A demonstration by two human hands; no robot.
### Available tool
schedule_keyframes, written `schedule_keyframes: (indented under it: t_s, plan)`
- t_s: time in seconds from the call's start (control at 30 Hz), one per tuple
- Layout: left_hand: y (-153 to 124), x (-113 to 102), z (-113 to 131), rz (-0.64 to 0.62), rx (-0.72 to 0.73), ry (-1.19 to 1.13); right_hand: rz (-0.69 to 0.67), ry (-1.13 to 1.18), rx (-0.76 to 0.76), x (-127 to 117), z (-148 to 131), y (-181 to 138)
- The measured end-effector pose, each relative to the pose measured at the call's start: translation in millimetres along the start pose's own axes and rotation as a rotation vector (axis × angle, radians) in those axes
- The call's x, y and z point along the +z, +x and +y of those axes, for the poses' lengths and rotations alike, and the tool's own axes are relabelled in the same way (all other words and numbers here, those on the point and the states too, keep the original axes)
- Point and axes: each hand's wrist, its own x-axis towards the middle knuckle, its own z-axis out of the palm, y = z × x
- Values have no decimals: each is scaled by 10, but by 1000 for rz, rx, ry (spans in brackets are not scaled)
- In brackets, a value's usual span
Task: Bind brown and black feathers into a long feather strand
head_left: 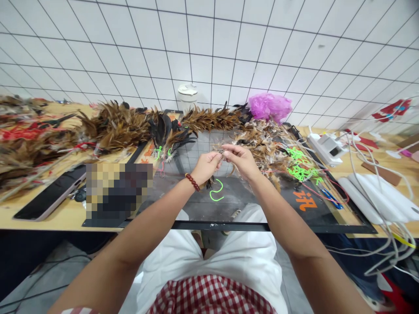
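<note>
My left hand [207, 167], with a beaded bracelet [193, 182] at the wrist, pinches small feathers in front of me. A dark feather tip [210, 181] pokes out below its fingers. Fingertip to fingertip, my right hand [241, 159] is closed on the base of the same feathers, which the fingers mostly hide. Just beneath the hands, a bright green string [216, 192] lies curled on the dark glass panel [193, 205]. Right of my right hand spreads a pile of loose brown and white feathers [265, 150].
Behind the hands runs a brown feather strip [212, 120]; black feather bunches [163, 133] are left of it. A purple plastic bag [270, 107], green strings [301, 165], blue pens [331, 199] and a white power strip [327, 148] sit rightward. A phone [50, 192] lies left.
</note>
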Motion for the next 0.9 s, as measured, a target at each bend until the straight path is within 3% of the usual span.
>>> schedule_keyframes:
  t_s: [0.13, 0.2, 0.33, 0.43, 0.53, 0.73, 0.8, 0.9]
  plan:
    - [1, -15, -8, -58, 14, 52, -28, -28, -19, -39, 13, 10]
    - [-3, -41, 1, -73, 39, 189, -13, -71, -22, -65, 26, 17]
    - [-19, -103, 62, 82, 311, 611, 26, -232, -51, -94, 32, 18]
    - [-27, -107, 82, 18, 471, 724, 66, -301, -92, -71, 24, 3]
    - [-38, -68, 51, -24, 478, 749, 90, -315, -117, -19, 31, -16]
    - [-43, -25, -6, 95, 373, 722, 61, -368, -157, -21, -18, -30]
    - [-7, -48, -10, 159, 280, 600, -37, -417, -145, -78, -84, -50]
    - [75, -106, -12, 279, 86, 260, -480, -571, -7, -131, -165, -118]
